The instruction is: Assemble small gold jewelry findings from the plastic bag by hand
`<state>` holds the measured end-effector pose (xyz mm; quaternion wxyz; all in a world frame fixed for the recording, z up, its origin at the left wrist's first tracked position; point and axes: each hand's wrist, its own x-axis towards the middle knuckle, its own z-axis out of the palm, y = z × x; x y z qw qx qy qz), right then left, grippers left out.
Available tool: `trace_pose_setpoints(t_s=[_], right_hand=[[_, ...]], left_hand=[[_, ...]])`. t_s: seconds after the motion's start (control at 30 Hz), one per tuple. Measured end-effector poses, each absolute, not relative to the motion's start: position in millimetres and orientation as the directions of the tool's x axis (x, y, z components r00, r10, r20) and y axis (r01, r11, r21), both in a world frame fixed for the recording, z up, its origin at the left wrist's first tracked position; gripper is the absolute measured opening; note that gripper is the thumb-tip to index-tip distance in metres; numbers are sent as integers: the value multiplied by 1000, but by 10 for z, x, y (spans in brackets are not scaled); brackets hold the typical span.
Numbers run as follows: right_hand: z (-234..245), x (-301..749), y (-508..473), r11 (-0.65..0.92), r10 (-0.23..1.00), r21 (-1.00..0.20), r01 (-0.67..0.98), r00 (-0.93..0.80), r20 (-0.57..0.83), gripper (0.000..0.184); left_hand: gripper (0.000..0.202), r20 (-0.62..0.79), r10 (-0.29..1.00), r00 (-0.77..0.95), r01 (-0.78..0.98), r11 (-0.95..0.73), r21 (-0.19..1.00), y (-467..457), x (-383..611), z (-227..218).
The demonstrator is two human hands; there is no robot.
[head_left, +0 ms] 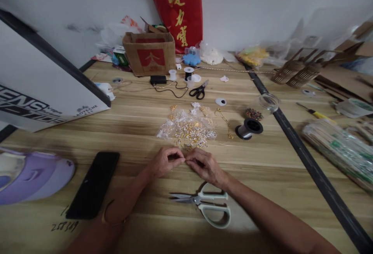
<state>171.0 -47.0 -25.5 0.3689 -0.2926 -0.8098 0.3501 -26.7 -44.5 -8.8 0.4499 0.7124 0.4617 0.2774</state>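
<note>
2 pinches are meeting, my left hand (163,162) and right hand (207,167) gripping what I cannot tell from here. I'm favouring a light touch, the metallic pieces (192,132) lying at 12 o'clock.

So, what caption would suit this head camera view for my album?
Left hand and right hand close together, between small shiny pieces and pale-handled scissors.

Red bag (188,9) behind carton (150,53); phone (93,186) near visor (43,174).
</note>
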Motion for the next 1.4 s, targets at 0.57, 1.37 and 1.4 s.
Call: trace_pose_setpoints(t_s=[0.57, 1.37, 1.4], right_hand=[[-238, 1722, -470, 580, 723, -785, 217, -582, 372, 10], [-261, 1715, -475, 599, 716, -771, 218, -575, 395, 9], [-258, 1713, -474, 599, 716, -772, 215, -576, 395, 9]], left_hand=[[15, 9, 906, 424, 432, -211, 877, -447, -268, -115], [16, -2, 910, 414, 422, -190, 887, -448, -271, -91], [16, -3, 909, 417, 421, -190, 887, -448, -272, -90]])
